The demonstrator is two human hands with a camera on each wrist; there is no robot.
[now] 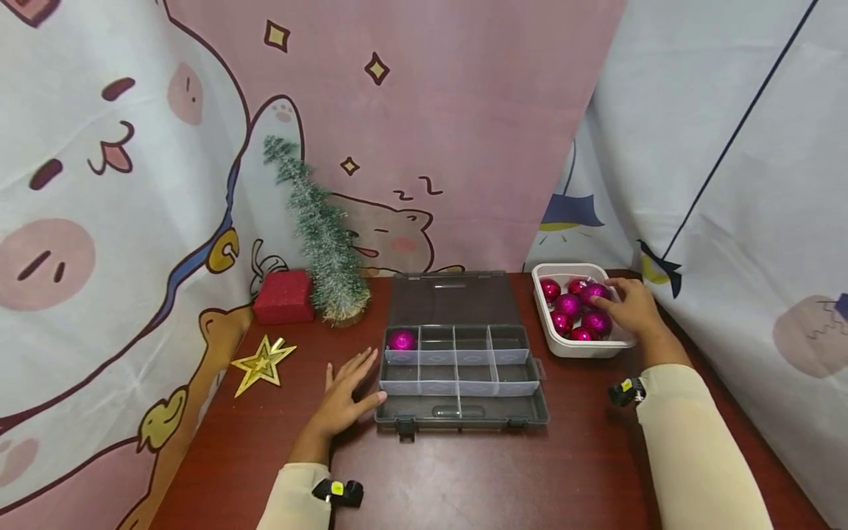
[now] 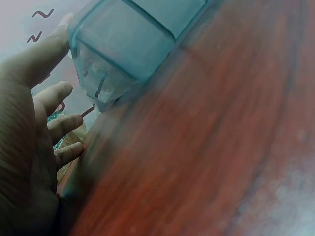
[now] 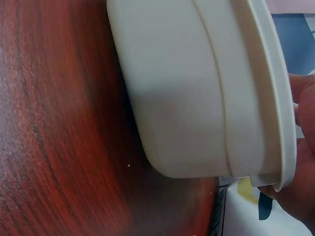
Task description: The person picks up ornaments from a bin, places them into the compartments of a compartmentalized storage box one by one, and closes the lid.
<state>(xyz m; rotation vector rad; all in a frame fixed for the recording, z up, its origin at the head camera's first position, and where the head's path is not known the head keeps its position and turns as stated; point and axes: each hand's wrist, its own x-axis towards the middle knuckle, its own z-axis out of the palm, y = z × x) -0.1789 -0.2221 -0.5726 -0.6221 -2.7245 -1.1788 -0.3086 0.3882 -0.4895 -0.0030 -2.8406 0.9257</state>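
Note:
A grey plastic compartment box (image 1: 464,423) lies with its lid (image 1: 453,302) folded back. One magenta Christmas bauble (image 1: 401,340) sits in its back left compartment. My left hand (image 1: 344,397) rests at the box's left side with fingers extended and spread, the thumb by its edge; the left wrist view shows the same hand (image 2: 29,132) beside the box's wall. My right hand (image 1: 632,309) reaches over the right rim of a white tub (image 1: 583,352). Its thumb and a finger are at a magenta bauble (image 1: 592,294) among several others; whether they pinch it I cannot tell. In the right wrist view, the tub's wall hides most of this hand.
A small frosted Christmas tree (image 1: 327,250) stands at the back left, next to a red block (image 1: 283,298). In front of them lies a gold star (image 1: 263,364). Printed cloth (image 1: 464,132) hangs behind and at both sides of the brown table (image 1: 477,486).

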